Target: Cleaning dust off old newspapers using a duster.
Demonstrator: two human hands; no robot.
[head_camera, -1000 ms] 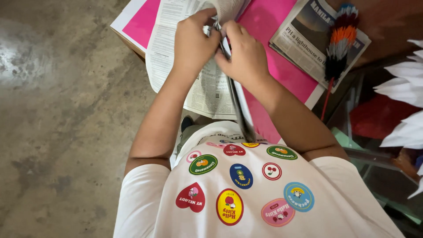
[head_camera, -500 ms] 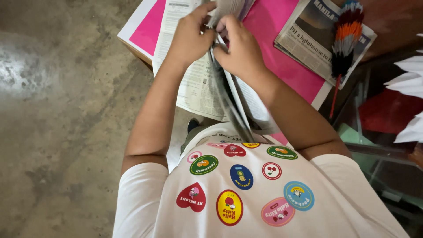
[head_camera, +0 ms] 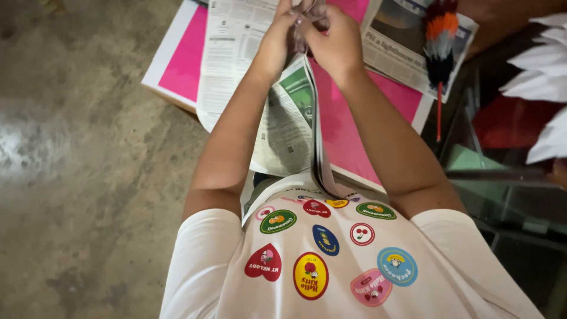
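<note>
Left hand (head_camera: 276, 41) and right hand (head_camera: 332, 42) pressed close together near the top of the view, fingers of both pinched on the upper edge of a folded newspaper (head_camera: 292, 127) — a firm grasp from each side. Paper hanging edge-on from that grip, down between the forearms to the white shirt (head_camera: 331, 260) with round and heart-shaped stickers. Under the hands, another newspaper sheet (head_camera: 233, 53) spread flat on a pink board (head_camera: 183, 59) with a white rim. To the right, a third newspaper (head_camera: 396, 50) lying on the board, with a feather tool (head_camera: 440, 41) — orange, white and black — across it. Further right, white feathers (head_camera: 546, 56) at the edge. Concrete floor (head_camera: 82, 177) on the left.
</note>
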